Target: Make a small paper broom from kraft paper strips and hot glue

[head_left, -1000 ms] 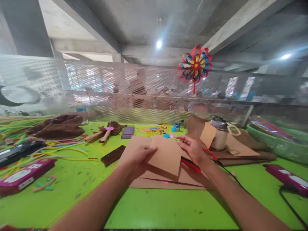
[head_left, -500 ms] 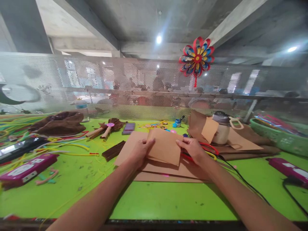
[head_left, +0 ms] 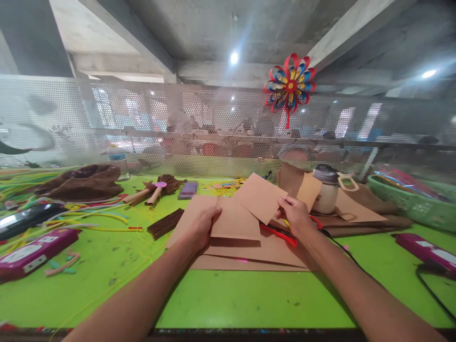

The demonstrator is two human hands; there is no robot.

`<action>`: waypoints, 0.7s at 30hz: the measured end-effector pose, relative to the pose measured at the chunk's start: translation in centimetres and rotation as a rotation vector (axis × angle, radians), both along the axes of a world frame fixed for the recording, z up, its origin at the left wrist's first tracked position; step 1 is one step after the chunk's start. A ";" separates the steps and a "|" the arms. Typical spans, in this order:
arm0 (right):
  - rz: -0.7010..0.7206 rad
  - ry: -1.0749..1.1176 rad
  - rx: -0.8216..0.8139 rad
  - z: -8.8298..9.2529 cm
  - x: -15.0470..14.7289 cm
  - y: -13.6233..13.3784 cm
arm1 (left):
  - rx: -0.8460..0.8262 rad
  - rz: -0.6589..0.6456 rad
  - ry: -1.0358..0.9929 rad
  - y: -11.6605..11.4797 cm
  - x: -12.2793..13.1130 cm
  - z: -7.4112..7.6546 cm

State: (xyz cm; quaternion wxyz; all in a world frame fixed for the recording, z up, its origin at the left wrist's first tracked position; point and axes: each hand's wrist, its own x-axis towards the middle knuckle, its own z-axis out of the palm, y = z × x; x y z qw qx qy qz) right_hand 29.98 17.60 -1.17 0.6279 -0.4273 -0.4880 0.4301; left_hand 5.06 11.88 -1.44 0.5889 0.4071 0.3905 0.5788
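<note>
My left hand (head_left: 204,223) pinches a square piece of brown kraft paper (head_left: 237,219) by its left edge, above larger brown sheets (head_left: 274,254). Between the thumb and fingers of my right hand (head_left: 295,216) is a second piece of brown paper (head_left: 264,195), tilted and raised up to the right of the first. Red-handled scissors (head_left: 281,234) lie on the large sheets, partly hidden beneath the papers and near my right hand. A bit of pink (head_left: 241,260) shows at the edge of the large sheets.
A lidded cup (head_left: 326,190) stands on brown material at right, before a green basket (head_left: 406,194). Purple power strips (head_left: 35,251) lie on both sides. Left are a dark brown strip bundle (head_left: 166,223), coloured pipe cleaners and brown cloth (head_left: 83,183). A perforated screen (head_left: 221,128) rises behind.
The two stacked paper pieces have come apart. My right hand has moved its piece up and to the right, turning it. The scissors' red handle now shows more.
</note>
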 end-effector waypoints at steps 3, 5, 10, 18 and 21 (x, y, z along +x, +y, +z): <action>0.038 0.014 -0.005 -0.1 -0.3 -0.2 | -0.012 0.047 -0.001 0.0 0.2 0.1; 0.044 0.024 0.004 -0.1 -0.3 -0.2 | -0.022 0.055 -0.001 0.1 0.4 0.1; -0.013 -0.011 0.026 -0.1 -0.4 0.3 | -0.062 0.031 -0.005 0.3 0.5 0.1; -0.293 -0.197 0.043 0.4 1.9 2.9 | -0.067 -0.070 0.120 -0.5 0.7 1.2; -0.434 -0.350 0.030 1.5 4.8 4.0 | -0.068 -0.083 0.197 -1.1 1.0 1.6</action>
